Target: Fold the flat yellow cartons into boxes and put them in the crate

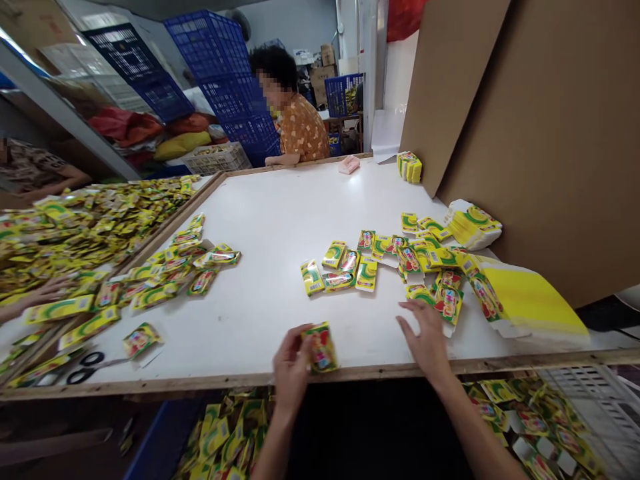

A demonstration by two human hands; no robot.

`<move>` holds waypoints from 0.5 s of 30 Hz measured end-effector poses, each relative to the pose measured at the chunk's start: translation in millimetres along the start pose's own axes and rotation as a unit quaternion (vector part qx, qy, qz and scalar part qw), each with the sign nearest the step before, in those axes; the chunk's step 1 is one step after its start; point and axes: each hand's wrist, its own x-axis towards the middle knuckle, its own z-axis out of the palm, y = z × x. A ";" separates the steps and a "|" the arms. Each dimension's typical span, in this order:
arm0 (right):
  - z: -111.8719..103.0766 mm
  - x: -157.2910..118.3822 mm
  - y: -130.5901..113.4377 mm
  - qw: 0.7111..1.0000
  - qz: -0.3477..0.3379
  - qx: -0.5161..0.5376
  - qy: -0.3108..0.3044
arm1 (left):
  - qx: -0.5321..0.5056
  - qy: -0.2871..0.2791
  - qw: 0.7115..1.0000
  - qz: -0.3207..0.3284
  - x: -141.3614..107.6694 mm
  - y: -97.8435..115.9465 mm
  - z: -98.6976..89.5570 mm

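Near the table's front edge, my left hand (293,363) grips a small yellow, green and red box (321,347) between thumb and fingers. To the right, my right hand (424,333) has its fingers apart and holds nothing; its fingertips are close to a loose pile of similar boxes (433,257). Between and beyond my hands, several boxes (340,279) lie flat on the white table (265,220). A fanned stack of flat yellow cartons (530,297) spreads along the right side.
Scissors (85,367) and scattered boxes (190,260) lie at the left, by a wooden divider (165,233) with a large heap beyond. A person (303,127) sits across the table. Cardboard sheets (540,147) stand at the right. Filled crates (160,440) are below the front edge.
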 end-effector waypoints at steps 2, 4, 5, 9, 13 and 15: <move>-16.4 2.1 21.6 0.993 0.012 -0.107 0.046 | 0.059 0.055 0.997 -0.007 -0.6 7.4 -41.2; -28.9 4.4 41.0 0.982 0.025 -0.178 0.060 | 0.164 0.108 0.980 0.009 -2.0 14.4 -81.0; -33.4 6.0 48.3 0.978 0.025 -0.199 0.057 | 0.220 0.139 0.965 0.027 -3.1 17.5 -97.3; -45.0 17.7 53.4 0.974 0.016 -0.219 0.059 | 0.321 0.229 0.913 0.104 -9.1 25.0 -120.4; -50.5 27.2 20.6 0.986 0.043 -0.104 0.122 | 0.274 0.170 0.935 0.150 -15.3 17.5 -76.5; -44.8 25.1 -2.5 0.989 0.086 0.018 0.122 | 0.233 0.087 0.954 0.166 -19.1 9.2 -38.2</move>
